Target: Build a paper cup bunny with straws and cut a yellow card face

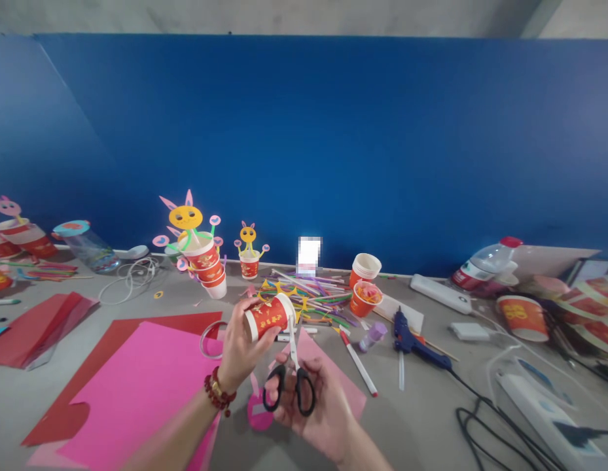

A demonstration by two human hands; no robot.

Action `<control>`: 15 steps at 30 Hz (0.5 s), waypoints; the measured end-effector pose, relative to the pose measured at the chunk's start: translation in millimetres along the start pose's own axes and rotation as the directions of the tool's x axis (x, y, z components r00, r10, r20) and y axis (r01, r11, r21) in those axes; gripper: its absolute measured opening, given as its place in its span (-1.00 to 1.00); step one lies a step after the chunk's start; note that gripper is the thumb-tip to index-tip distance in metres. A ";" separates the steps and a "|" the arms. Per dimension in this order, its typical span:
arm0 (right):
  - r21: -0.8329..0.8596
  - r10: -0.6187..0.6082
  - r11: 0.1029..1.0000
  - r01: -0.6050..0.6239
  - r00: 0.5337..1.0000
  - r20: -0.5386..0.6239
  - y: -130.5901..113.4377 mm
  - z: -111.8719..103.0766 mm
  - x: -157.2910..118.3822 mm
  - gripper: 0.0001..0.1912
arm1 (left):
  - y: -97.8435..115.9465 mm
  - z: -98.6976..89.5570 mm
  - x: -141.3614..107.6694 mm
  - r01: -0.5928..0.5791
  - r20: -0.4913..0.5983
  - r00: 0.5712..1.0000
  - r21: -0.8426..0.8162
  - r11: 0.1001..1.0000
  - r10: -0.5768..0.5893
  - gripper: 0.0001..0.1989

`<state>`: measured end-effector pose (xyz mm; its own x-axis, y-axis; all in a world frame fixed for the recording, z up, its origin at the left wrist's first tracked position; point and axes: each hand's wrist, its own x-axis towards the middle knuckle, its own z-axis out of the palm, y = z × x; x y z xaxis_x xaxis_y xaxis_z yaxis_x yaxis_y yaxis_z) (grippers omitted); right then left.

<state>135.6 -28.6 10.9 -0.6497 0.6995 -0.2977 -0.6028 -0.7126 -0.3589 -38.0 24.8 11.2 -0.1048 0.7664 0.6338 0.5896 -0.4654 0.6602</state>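
Observation:
My left hand is wrapped round a red paper cup with gold print, tilted on its side with the white rim toward the right. In my right hand is a pair of scissors with black handles, fingers at the loops. The scissor blades point up and meet the cup's rim; whether they cut into it I cannot tell. Below the hands lies a round magenta paper piece with a strip on it. A light pink sheet is behind my right hand.
Bright pink paper and red paper lie at left. Finished cup figures stand behind. Pipe cleaners, stacked cups, a marker, a blue glue gun with its cable and a power strip spread toward the right.

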 end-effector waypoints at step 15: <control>-0.244 -0.405 0.889 0.386 0.914 -0.030 -2.7 -11.6 3.4 -0.61 | -5.5 -4.7 2.6 -0.087 0.029 0.996 0.052 0.995 0.085 -0.49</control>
<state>140.4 -23.7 0.6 -0.3355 0.9295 -0.1530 -0.6739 -0.3503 -0.6505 -45.3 27.3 11.1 -0.0310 0.7363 0.6760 0.6372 -0.5065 0.5808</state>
